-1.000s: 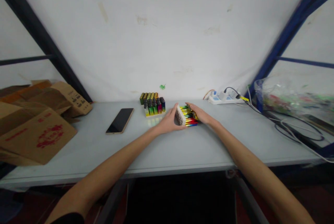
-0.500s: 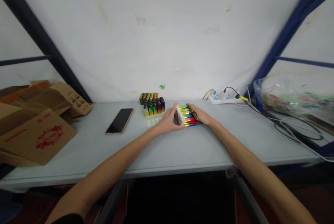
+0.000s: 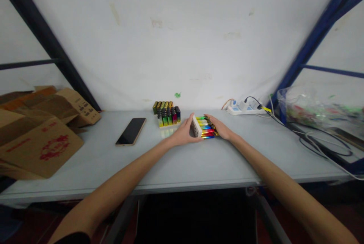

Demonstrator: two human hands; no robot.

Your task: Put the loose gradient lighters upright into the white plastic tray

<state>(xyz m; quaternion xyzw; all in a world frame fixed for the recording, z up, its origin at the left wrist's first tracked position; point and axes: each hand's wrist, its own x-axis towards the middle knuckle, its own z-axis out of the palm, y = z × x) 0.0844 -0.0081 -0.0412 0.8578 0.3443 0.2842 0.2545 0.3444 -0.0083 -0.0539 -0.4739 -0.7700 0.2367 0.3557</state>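
Observation:
My left hand (image 3: 182,134) grips a white slotted tray (image 3: 196,126) turned on its side, thumb along its lower edge and fingers over the top. Out of the tray toward the right run several shiny lighters (image 3: 207,131) in green, yellow, red and blue, lying level. My right hand (image 3: 221,127) is closed around their metal-topped ends, its palm against them and its inner fingers partly hidden. To the left of my hands, a second tray of upright lighters (image 3: 168,117) with dark tops stands on the table. Behind it is a group of gold-topped lighters (image 3: 162,105).
A phone (image 3: 131,132) lies on the grey table (image 3: 182,168) at left. Opened cardboard boxes (image 3: 42,141) crowd the left end. A white power strip (image 3: 244,108) with cables (image 3: 309,134) sits by the wall at right, near a clear plastic bag (image 3: 307,104).
My right hand has pressed slightly closer, and the lighters' ends look a little more evenly lined up. My left hand and the tray stay almost in place. The view has shifted slightly.

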